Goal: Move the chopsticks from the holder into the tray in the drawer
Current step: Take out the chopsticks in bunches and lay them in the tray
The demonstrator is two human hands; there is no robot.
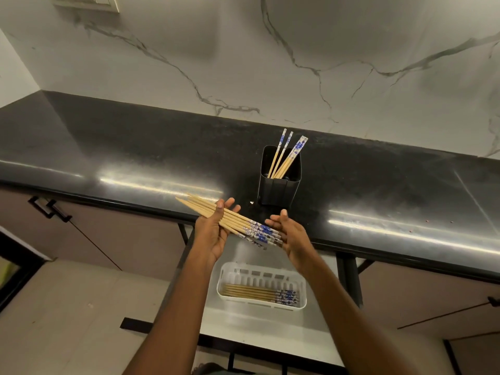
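A bundle of several wooden chopsticks (238,222) with blue-and-white patterned ends lies across my two hands, held level above the open drawer. My left hand (213,231) grips the plain half of the bundle. My right hand (290,236) cups the patterned ends, fingers spread. A black holder (278,189) stands on the counter just behind my hands, with several chopsticks (285,155) leaning in it. Below, a white slotted tray (261,272) sits in the drawer with several chopsticks (259,293) lying flat along its near side.
The black stone countertop (135,147) runs left to right, with a marble-look wall (243,50) behind it. The open grey drawer (259,326) juts toward me under the counter edge. Closed cabinet doors with black handles (50,207) stand at the left.
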